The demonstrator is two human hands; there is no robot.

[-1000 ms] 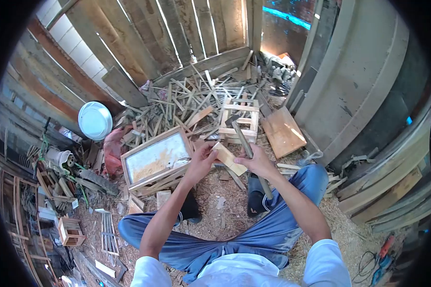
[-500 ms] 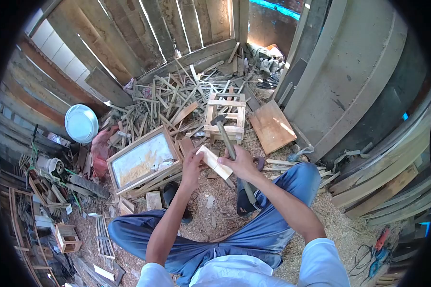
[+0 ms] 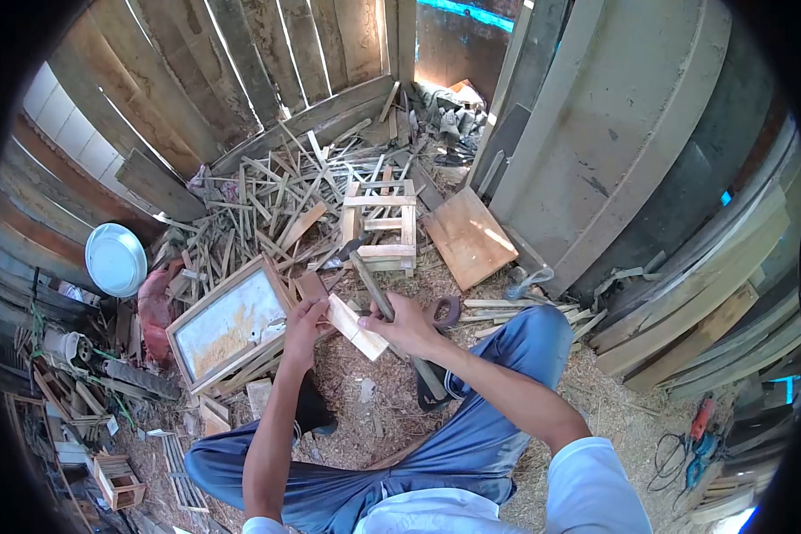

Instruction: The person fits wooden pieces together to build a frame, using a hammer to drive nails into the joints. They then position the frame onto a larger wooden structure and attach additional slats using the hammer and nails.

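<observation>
Between my hands is a short pale wood block (image 3: 354,326) with a line across it, held tilted above the floor. My left hand (image 3: 303,331) is closed on its left end. My right hand (image 3: 402,326) is wrapped around the wooden handle of a hammer (image 3: 371,287), and its fingers also touch the block's right side. The hammer's dark head points away from me, near a small wooden frame stool (image 3: 379,202). A brown piece of wood (image 3: 311,286) shows just beyond my left hand.
A wood-framed tray (image 3: 183,354) with sawdust stands at left, near a pile of sticks (image 3: 240,209). A square board (image 3: 469,237) lies beyond a roll of tape (image 3: 443,311). A white basin (image 3: 116,260) is far left. Power tools with cords (image 3: 696,449) lie at right.
My view has turned to the right, so the scene sits further left. The hammer's head has dipped lower beside the stool. Both hands keep their hold.
</observation>
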